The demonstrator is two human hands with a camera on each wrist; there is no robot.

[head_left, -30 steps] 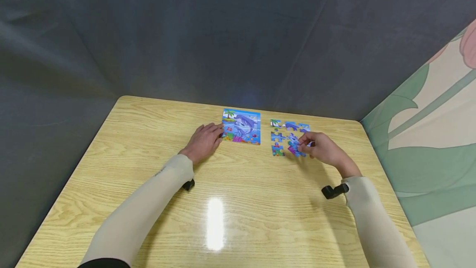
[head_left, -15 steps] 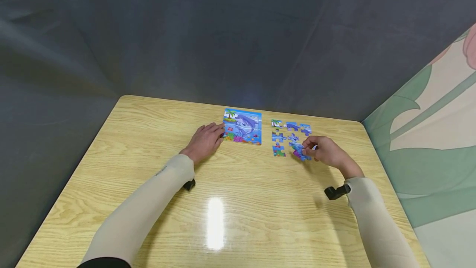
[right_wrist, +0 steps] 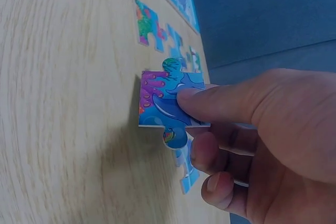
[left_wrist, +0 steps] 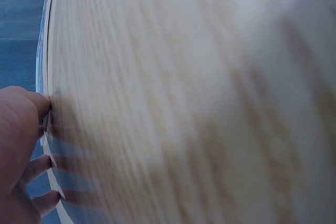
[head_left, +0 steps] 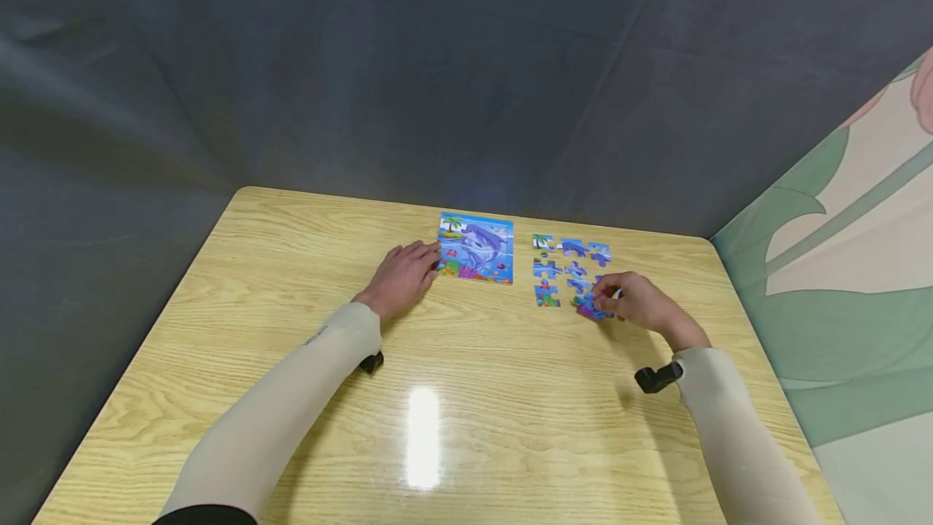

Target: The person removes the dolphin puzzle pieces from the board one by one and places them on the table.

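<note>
My right hand point(head_left: 632, 302) pinches a jigsaw piece point(right_wrist: 161, 109) between thumb and fingers. Purple coral and blue dolphin parts are printed on it, and it is raised a little off the table. Close by lie loose jigsaw pieces in rough rows, among them a corner piece with a palm point(head_left: 543, 241) and one with green and red sea plants point(head_left: 547, 296). My left hand point(head_left: 399, 278) lies on the table, its fingertips at the left edge of a square dolphin puzzle picture point(head_left: 477, 248). Some pieces are partly hidden behind my right hand.
The wooden table point(head_left: 466, 363) ends at a dark cloth point(head_left: 466, 79) behind the pieces. A flowered cloth point(head_left: 860, 266) hangs along the right side. A bright reflection shows on the tabletop in front.
My right hand has shifted slightly right and nearer to me with the pinched jigsaw piece, uncovering more of the loose pieces. My left hand stays in place.
</note>
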